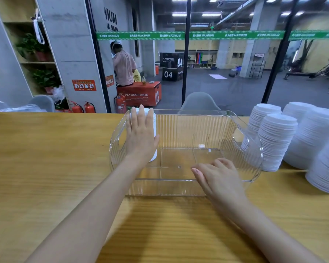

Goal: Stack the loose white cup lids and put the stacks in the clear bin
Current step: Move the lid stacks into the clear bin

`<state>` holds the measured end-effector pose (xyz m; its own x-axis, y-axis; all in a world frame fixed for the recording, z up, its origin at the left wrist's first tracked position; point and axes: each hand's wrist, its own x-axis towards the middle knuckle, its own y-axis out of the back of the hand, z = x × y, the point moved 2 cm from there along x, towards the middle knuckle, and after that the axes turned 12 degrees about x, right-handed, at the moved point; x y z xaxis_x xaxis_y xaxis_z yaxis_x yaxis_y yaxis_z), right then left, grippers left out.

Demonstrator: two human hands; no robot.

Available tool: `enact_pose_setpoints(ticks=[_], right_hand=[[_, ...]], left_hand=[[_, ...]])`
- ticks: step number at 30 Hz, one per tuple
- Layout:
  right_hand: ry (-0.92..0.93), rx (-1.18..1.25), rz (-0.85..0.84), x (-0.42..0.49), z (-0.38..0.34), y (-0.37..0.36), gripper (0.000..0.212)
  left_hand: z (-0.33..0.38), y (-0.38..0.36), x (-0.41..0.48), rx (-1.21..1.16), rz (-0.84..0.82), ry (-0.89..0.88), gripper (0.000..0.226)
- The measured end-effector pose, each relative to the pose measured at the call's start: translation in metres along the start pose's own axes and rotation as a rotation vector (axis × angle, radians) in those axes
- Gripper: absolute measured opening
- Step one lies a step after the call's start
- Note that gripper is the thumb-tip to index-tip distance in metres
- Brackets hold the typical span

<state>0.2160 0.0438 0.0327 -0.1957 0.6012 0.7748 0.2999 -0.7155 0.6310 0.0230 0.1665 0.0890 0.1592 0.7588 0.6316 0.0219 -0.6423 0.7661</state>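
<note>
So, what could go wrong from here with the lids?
The lid stack stands tall in the far left corner of the clear bin, steadied only by the flat left hand; it may topple on release. If the right hand shifts the bin, the tall stacks close by its right side might fall.

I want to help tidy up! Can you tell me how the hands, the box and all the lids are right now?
Left hand: flat, fingers straight, against the lid stack in the bin.
Lid stack in the bin: at the bin's left end, mostly hidden.
Clear bin: holds only that stack.
Right hand: relaxed, holding nothing, at the bin's near edge.
Lid stacks on the table: standing outside, right of the bin.
</note>
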Motion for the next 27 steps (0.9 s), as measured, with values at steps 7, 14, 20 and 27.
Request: enact_pose_setpoints(ticks=[7,14,20,27], right_hand=[[-0.017,-0.002,-0.066,-0.007,0.006,0.020,0.060],[-0.001,-0.018,-0.015,-0.040,0.028,0.073,0.033],[-0.110,-0.059,0.043,-0.081,0.066,0.119,0.030],[-0.314,-0.133,-0.009,-0.121,0.122,0.148,0.032]], left_hand=[[0.020,0.024,-0.018,-0.042,-0.019,-0.045,0.078],[0.091,0.058,-0.057,-0.244,-0.041,-0.187,0.069],[0.169,0.083,-0.091,-0.495,0.209,-0.326,0.057],[0.266,0.075,-0.114,-0.665,0.272,-0.506,0.044]])
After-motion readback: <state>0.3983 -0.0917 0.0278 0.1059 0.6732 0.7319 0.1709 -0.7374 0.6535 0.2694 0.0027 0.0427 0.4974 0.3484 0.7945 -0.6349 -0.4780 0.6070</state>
